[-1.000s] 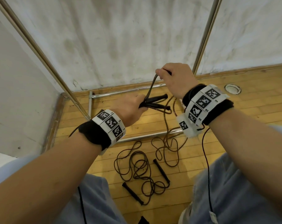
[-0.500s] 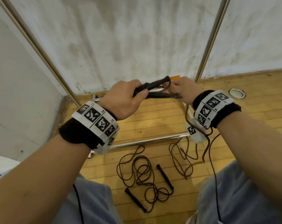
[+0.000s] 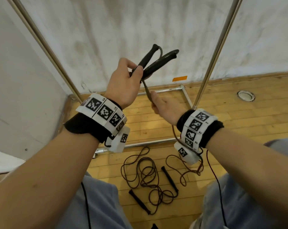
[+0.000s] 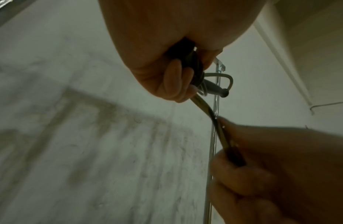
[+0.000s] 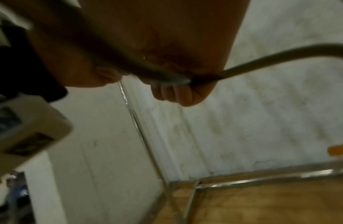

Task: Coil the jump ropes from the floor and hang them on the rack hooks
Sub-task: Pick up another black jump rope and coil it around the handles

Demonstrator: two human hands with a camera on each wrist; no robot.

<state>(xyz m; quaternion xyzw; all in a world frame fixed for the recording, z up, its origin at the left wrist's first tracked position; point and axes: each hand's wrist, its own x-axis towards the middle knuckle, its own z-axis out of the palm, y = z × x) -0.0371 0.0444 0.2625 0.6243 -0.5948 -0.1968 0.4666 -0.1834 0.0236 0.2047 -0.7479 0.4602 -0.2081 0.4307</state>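
Observation:
My left hand (image 3: pixel 126 80) is raised before the white wall and grips the two black handles (image 3: pixel 158 63) of a jump rope, which fan out up and to the right. Its brown cord (image 3: pixel 147 93) runs down from that fist into my right hand (image 3: pixel 164 106), which pinches it just below. In the left wrist view the cord (image 4: pixel 205 106) leaves the left fingers (image 4: pixel 172 81) and enters the right fist (image 4: pixel 262 159). The rest of the cord (image 3: pixel 183 176) hangs past my right wrist to the floor. A second rope (image 3: pixel 150 180) lies tangled on the floor between my knees.
The metal rack's two uprights (image 3: pixel 46 47) (image 3: pixel 222 38) rise left and right, and its base frame (image 3: pixel 150 142) lies on the wooden floor (image 3: pixel 239 121). An orange tape strip (image 3: pixel 179 78) is stuck low on the wall. A round floor fitting (image 3: pixel 245 95) sits at right.
My left hand has lifted the handles from waist height up in front of the wall. My right hand dropped below it and slid along the cord, drawing more rope off the floor.

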